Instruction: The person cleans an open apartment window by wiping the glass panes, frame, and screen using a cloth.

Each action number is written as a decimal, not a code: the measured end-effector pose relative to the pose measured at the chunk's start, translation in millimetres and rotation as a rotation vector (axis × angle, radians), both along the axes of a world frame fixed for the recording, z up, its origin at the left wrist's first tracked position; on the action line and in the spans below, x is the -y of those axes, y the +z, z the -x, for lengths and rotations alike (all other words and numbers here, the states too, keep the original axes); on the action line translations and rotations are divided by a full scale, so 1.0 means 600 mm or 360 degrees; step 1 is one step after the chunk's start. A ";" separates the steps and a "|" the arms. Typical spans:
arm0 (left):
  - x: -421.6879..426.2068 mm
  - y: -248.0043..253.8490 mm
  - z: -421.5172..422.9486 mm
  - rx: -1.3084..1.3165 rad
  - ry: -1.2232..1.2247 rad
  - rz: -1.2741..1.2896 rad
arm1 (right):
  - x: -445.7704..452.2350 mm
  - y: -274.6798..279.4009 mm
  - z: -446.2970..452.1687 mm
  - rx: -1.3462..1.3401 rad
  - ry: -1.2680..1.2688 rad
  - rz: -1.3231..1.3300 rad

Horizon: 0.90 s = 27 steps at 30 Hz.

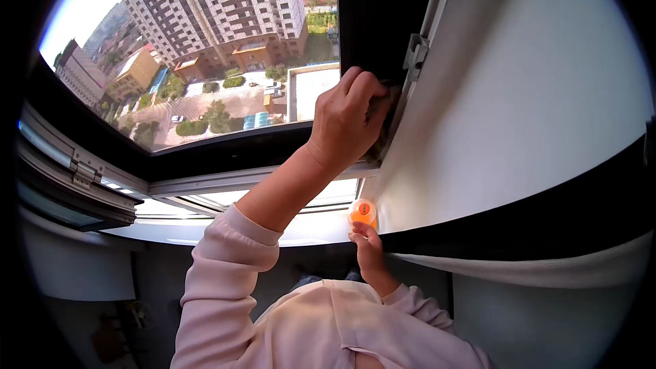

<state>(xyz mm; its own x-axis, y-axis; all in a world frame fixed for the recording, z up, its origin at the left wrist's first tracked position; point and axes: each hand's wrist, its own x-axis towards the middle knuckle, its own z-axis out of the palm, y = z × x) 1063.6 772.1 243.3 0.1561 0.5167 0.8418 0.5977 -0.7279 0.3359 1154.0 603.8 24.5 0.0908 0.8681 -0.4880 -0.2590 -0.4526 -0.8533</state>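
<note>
My left hand (347, 117) is raised to the lower right corner of the dark window frame (256, 141). Its fingers are curled round something dark and brownish that I cannot make out, mostly hidden behind them and pressed against the frame. Lower down, my right hand (371, 254) has its fingers closed on a small round container (362, 212) with clear and orange parts, just above the white sill (301, 231). Whether the container also rests on the sill, I cannot tell.
A metal catch (415, 57) sits on the frame beside the white wall (519, 96). At the left stands an opened window sash (68, 174) with a metal hinge. White fabric (547, 268) hangs at the lower right. Buildings and a street show outside.
</note>
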 end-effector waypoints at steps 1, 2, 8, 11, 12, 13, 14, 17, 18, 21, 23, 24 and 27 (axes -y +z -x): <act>0.005 -0.027 0.002 -0.0002 -0.0008 0.0003 | -0.001 0.003 0.001 0.0033 0.0013 0.0011; 0.013 -0.067 0.005 -0.0188 0.0022 0.0163 | -0.002 0.001 0.002 0.0030 0.0006 0.0013; 0.032 -0.136 -0.008 -0.0945 0.0199 0.0632 | 0.003 0.003 0.002 0.0016 0.0014 0.0018; 0.034 -0.137 0.005 -0.1093 0.0183 0.0514 | -0.004 0.026 0.018 0.0019 0.0089 0.0000; 0.037 -0.138 0.013 -0.1206 0.0132 0.0424 | -0.004 0.034 0.023 0.0014 0.0119 0.0034; 0.043 -0.139 0.022 -0.1205 0.0142 0.0426 | -0.002 0.038 0.026 0.0012 0.0152 0.0072; 0.050 -0.139 0.033 -0.1244 0.0104 0.0315 | -0.002 0.034 0.029 0.0016 0.0170 0.0053; 0.045 -0.134 0.036 -0.1147 0.0046 0.0209 | -0.005 0.012 0.033 0.0005 0.0213 -0.0040; 0.041 -0.133 0.033 -0.0999 0.0032 0.0225 | -0.006 0.008 0.032 0.0006 0.0215 -0.0043; 0.036 -0.158 0.020 -0.1049 0.0050 0.0261 | -0.009 0.015 0.038 0.0028 0.0215 -0.0013; 0.038 -0.137 0.013 -0.1271 0.0083 0.0455 | -0.007 0.018 0.042 0.0052 0.0282 -0.0014; 0.036 -0.124 0.011 -0.1497 0.0119 0.0633 | -0.005 0.019 0.043 0.0057 0.0285 -0.0015; 0.027 -0.099 0.019 -0.1211 0.0008 0.0909 | -0.012 0.017 0.038 0.0072 0.0310 -0.0059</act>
<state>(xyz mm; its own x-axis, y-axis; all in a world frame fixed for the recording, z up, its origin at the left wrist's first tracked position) 1052.3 756.1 184.0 0.5550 0.8208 0.1354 0.8054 -0.5709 0.1593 1131.3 611.1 34.8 -0.0596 0.8887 -0.4546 -0.1308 -0.4584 -0.8790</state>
